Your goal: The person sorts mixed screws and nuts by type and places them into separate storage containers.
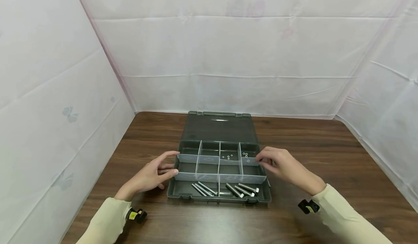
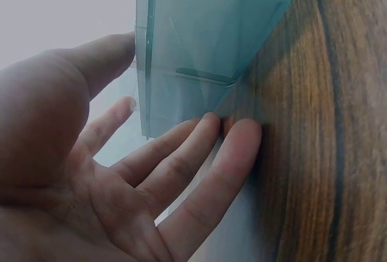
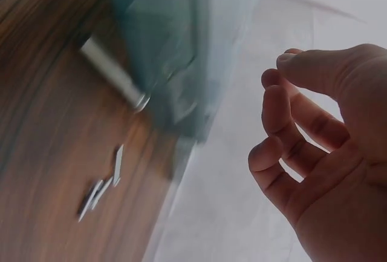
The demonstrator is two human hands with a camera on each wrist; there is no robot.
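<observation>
A dark grey organizer box (image 1: 218, 199) lies open on the wooden table (image 1: 326, 153), its lid (image 1: 218, 128) flat behind it. Pale dividers split it into compartments. Bolts (image 1: 205, 189) lie in the front left compartment and more bolts (image 1: 246, 190) in the front right. Small nuts (image 1: 226, 157) sit in two back compartments. My left hand (image 1: 163, 169) is open, its straight fingers (image 2: 205, 135) touching the box's left wall (image 2: 199, 44). My right hand (image 1: 261, 160) hovers at the back right compartment, fingers curled (image 3: 272, 101), thumb meeting the index tip. Nothing shows between them.
White sheeting (image 1: 228, 55) walls in the table at the back and on both sides. Bare wood lies to the left and right of the box and along the front edge (image 1: 212, 226). The right wrist view is blurred.
</observation>
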